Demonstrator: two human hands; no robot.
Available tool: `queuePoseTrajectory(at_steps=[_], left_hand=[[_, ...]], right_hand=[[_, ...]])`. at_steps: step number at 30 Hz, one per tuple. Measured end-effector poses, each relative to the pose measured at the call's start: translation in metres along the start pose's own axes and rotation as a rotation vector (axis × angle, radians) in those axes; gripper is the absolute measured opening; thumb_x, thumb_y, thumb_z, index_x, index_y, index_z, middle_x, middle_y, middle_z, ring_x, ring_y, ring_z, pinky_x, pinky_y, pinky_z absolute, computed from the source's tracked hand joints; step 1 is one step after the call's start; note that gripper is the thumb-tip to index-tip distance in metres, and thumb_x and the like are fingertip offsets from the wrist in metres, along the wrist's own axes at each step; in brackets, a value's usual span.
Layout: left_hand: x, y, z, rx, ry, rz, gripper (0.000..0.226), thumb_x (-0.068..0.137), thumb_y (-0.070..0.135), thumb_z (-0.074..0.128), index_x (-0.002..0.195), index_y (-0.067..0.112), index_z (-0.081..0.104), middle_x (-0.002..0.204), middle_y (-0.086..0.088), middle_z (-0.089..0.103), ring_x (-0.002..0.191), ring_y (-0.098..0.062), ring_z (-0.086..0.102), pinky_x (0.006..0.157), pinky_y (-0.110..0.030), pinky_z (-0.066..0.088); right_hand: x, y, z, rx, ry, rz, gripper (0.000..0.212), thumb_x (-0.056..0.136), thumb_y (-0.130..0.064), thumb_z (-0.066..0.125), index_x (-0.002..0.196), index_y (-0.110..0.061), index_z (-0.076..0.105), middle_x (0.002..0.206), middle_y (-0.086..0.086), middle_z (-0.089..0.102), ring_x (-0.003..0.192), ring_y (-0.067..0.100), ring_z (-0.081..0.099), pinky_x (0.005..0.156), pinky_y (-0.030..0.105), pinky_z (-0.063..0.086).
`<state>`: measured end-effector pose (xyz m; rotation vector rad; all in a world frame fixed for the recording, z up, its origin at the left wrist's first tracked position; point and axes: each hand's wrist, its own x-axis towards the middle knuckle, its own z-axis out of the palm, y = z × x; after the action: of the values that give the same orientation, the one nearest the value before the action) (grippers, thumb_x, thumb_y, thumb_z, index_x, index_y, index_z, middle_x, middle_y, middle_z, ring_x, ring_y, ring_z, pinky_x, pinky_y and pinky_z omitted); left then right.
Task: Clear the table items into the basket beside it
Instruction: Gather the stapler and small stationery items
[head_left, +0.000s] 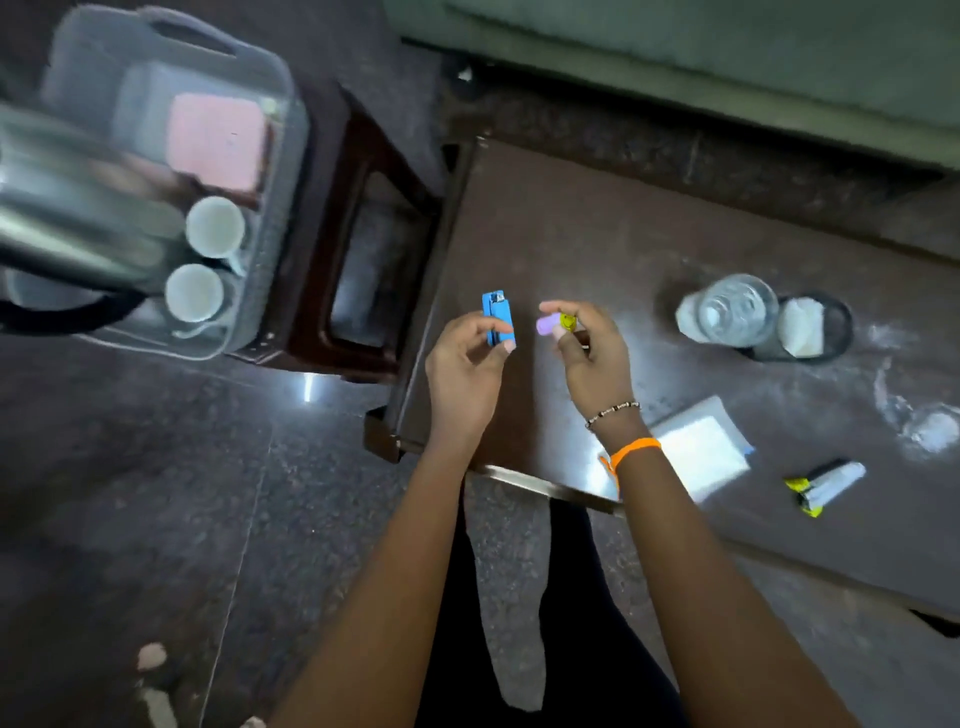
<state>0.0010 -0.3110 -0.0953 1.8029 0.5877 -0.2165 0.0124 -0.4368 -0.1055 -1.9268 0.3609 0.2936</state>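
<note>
Nearest, along the counter's (597, 249) front edge, lie a flat white packet (698, 454) and, to its right, a small tube with yellow ends (826, 486), both untouched. Just above the counter's left front part the two hands hover with things pinched in the fingertips: the left hand (462, 374) grips a blue lighter (497, 317), held upright, and the right hand (592, 358) grips a small purple piece with a yellow sticker (558, 323). Neither thing touches the counter.

Farther back, toward the right side, a clear glass (732, 312) stands touching a dark round holder (810, 327) with something white in it, and white powder is smeared near the right edge.

Beyond the counter's left edge a dark stool (358, 249) carries the clear plastic basket (270, 171), already holding two white cups (208, 260), a pink box (218, 140) and a steel kettle (67, 218).

The risks, as I judge them: both grips are light fingertip pinches, so a quick swing left could drop either thing onto the floor in the gap before the basket. The basket is crowded, and a tossed lighter may bounce off the kettle or a cup. Later, the glass could tip if taken carelessly.
</note>
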Motion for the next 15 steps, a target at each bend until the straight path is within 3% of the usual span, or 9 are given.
queuePoseTrajectory(at_steps=[5, 9, 12, 15], left_hand=[[0.043, 0.010, -0.088, 0.041, 0.098, 0.021, 0.025, 0.081, -0.006, 0.057, 0.091, 0.016, 0.064, 0.100, -0.015, 0.067, 0.078, -0.016, 0.063, 0.074, -0.014, 0.043], [0.086, 0.028, -0.158, 0.107, 0.211, 0.107, 0.028, 0.080, -0.010, 0.054, 0.098, 0.007, 0.068, 0.107, -0.014, 0.063, 0.099, -0.025, 0.062, 0.090, -0.028, 0.048], [0.122, 0.049, -0.198, 0.208, 0.274, 0.184, 0.033, 0.076, -0.013, 0.051, 0.097, 0.004, 0.070, 0.105, -0.010, 0.060, 0.104, -0.025, 0.057, 0.092, -0.022, 0.041], [0.166, 0.069, -0.224, 0.345, 0.255, 0.160, 0.037, 0.081, -0.005, 0.051, 0.111, 0.008, 0.067, 0.122, -0.017, 0.051, 0.117, -0.027, 0.050, 0.104, -0.025, 0.034]], right_hand=[[0.030, -0.055, 0.077, 0.086, -0.116, 0.006, 0.023, 0.094, -0.003, 0.044, 0.107, -0.009, 0.062, 0.084, 0.012, 0.063, 0.071, 0.015, 0.052, 0.064, 0.014, 0.044], [0.056, -0.104, 0.140, 0.093, -0.151, -0.041, 0.017, 0.091, -0.005, 0.053, 0.104, -0.007, 0.063, 0.083, 0.016, 0.062, 0.068, 0.018, 0.054, 0.065, 0.023, 0.047], [0.077, -0.139, 0.177, 0.103, -0.182, -0.071, 0.016, 0.084, -0.001, 0.060, 0.097, -0.011, 0.064, 0.093, 0.020, 0.063, 0.076, 0.025, 0.057, 0.073, 0.039, 0.052], [0.100, -0.171, 0.205, 0.116, -0.173, -0.130, 0.028, 0.078, 0.005, 0.062, 0.092, -0.019, 0.061, 0.091, 0.007, 0.064, 0.079, 0.020, 0.058, 0.074, 0.039, 0.051]])
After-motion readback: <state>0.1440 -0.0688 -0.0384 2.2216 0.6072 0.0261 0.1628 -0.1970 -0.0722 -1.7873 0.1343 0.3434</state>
